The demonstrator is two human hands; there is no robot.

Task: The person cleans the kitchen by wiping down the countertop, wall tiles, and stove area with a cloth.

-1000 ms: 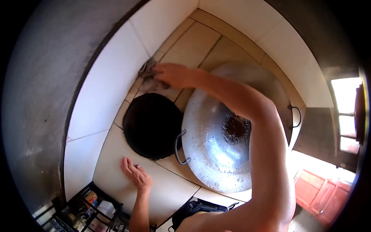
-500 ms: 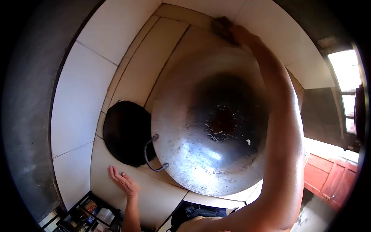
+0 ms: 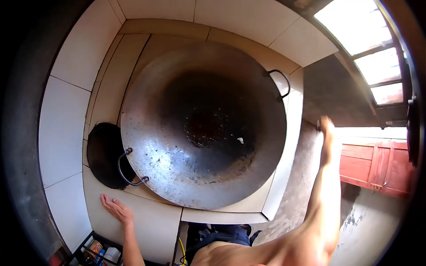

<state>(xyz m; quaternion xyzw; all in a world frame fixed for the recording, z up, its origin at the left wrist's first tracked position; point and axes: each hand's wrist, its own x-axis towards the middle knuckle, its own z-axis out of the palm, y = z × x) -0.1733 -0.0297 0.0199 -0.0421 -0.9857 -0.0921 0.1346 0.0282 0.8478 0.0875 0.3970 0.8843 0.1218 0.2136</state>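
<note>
A large metal wok (image 3: 208,188) sits on the tiled counter, with a little dark liquid and a small white scrap in its bowl. Its left handle (image 3: 120,170) overlaps a round black opening (image 3: 104,153). Below that opening, my left hand (image 3: 117,210) lies against the tiles with its fingers stretched out, holding nothing. My right hand (image 3: 327,126) is out past the counter's right side, away from the wok's right handle (image 3: 286,84). Its fingers look curled, and a small dark bit shows at their left edge; what they hold is mostly hidden.
White wall tiles (image 3: 64,119) border the counter on the left and back. A black rack (image 3: 82,255) with jars and containers stands at the lower left. To the right are a red cabinet (image 3: 375,166) and a bright window (image 3: 377,66). A yellow hose (image 3: 182,250) hangs near my body.
My right hand has moved from the back wall, where it held a dark bunched thing, to the right beyond the counter. The view has shifted right; my left hand stays on the tiles.
</note>
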